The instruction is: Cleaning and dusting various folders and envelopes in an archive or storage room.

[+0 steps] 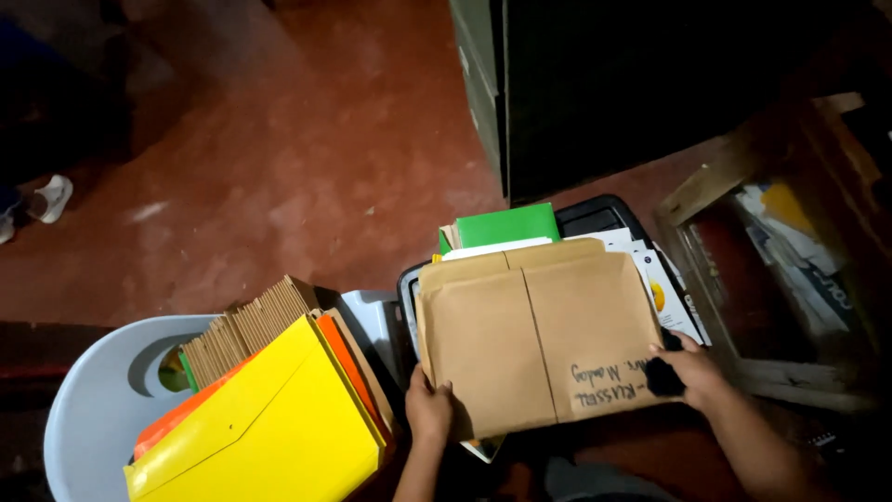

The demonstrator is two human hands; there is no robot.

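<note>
Both hands hold a big brown envelope (539, 339) over the black bin (595, 216): left hand (429, 409) at its bottom edge, right hand (692, 372) at its corner. The step looks like sorting; next it needs lifting clear.

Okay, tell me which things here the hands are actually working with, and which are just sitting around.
In hand:
- brown envelope, held by the left hand and right hand
- black bin of papers beneath it, with a green folder

Lying about:
- yellow envelope and orange folder on the grey chair
- brown envelope stack
- wooden crate
- dark cabinet
</note>
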